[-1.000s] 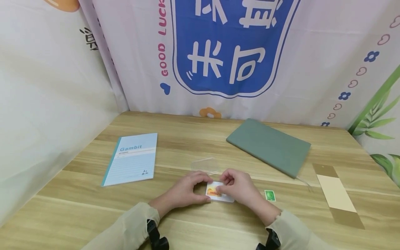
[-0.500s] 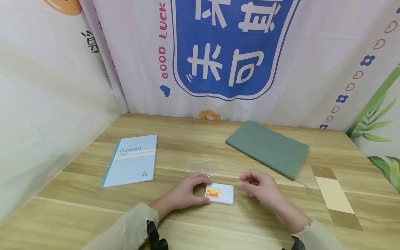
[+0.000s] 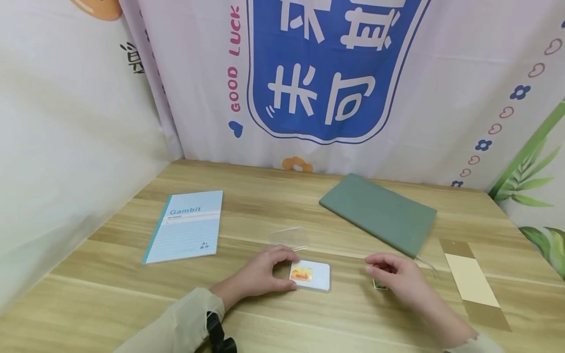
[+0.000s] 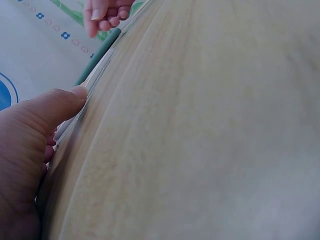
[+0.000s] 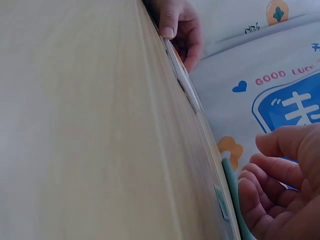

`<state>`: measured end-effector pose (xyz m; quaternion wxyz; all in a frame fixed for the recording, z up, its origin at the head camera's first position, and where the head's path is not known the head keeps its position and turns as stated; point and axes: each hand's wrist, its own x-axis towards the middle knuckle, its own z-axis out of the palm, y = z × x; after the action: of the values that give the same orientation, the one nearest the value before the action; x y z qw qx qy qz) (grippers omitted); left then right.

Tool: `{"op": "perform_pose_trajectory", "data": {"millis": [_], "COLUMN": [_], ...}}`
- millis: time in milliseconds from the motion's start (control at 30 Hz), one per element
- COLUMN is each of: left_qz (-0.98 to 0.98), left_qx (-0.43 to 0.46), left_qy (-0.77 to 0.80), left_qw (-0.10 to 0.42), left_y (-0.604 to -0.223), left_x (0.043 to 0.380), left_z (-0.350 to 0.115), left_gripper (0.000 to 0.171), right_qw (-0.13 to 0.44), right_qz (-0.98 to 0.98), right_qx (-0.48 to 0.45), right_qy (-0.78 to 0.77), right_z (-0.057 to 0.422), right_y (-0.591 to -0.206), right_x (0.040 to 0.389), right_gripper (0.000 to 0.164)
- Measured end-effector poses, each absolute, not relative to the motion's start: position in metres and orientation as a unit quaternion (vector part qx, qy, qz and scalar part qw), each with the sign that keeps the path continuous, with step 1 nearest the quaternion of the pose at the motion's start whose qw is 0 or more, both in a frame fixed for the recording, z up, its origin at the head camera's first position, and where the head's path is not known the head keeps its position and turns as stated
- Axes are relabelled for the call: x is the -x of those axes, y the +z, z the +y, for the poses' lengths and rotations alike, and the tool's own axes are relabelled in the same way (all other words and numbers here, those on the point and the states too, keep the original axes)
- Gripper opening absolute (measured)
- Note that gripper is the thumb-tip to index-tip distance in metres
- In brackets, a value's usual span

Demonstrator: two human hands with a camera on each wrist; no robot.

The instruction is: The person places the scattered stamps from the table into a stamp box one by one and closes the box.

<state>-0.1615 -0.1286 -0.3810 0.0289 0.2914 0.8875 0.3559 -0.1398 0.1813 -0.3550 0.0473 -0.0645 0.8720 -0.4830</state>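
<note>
Thumb and fingers of my left hand (image 3: 263,272) hold the left end of a white card (image 3: 321,277) by its near and far edges. The card lies on the table, and a small yellow-orange stamp (image 3: 302,274) sits on its left half. My right hand (image 3: 397,277) hovers right of the card, over a small green stamp (image 3: 379,286) that it partly covers. In the right wrist view its fingers (image 5: 272,185) are loosely curled with nothing between them, and the green stamp (image 5: 221,201) lies on the tabletop beyond.
Behind the card lies a clear plastic piece (image 3: 289,238). A light-blue notebook (image 3: 185,228) is at the left, a green notebook (image 3: 379,213) at the back right. Farther right lies a cream strip with brown ends (image 3: 472,279). A printed curtain (image 3: 198,98) stands behind the wooden table (image 3: 132,304).
My right hand has lifted away from the card and moved right, now over the green stamp. My left hand and the card have stayed in place.
</note>
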Motion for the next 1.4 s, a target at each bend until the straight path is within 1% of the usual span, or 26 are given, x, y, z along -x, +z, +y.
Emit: {"op": "perform_pose_trajectory", "data": {"millis": [167,333,567,933,1167,1400], "left_qz": [0.889,0.889,0.888,0.888,0.889,0.892], "left_qx": [-0.29,-0.29,-0.287,-0.287,-0.29,-0.287], "left_qy": [0.353,0.353,0.358,0.359,0.355,0.349], "left_qw": [0.028,0.025,0.023,0.018,0.012,0.025], "left_y": [-0.381,-0.382,-0.382,-0.382,-0.381,-0.381], "left_x": [0.162,0.162,0.162,0.162,0.163,0.164], "left_z": [-0.129,-0.13,-0.13,-0.13,-0.128,-0.127], "left_gripper": [0.044,0.044,0.043,0.043,0.044,0.044], "right_qw": [0.019,0.005,-0.05,-0.024,-0.016,-0.019], "right_qz": [0.894,0.905,0.912,0.915,0.917,0.92], "right_qx": [0.1,0.124,0.134,0.092,0.074,0.078], "right_qy": [-0.436,-0.407,-0.384,-0.393,-0.391,-0.384], "right_z": [0.198,0.209,0.209,0.205,0.204,0.202], "right_y": [-0.358,-0.361,-0.372,-0.375,-0.373,-0.37], "right_x": [0.14,0.14,0.14,0.14,0.14,0.137], "right_gripper": [0.027,0.026,0.019,0.016,0.017,0.017]}}
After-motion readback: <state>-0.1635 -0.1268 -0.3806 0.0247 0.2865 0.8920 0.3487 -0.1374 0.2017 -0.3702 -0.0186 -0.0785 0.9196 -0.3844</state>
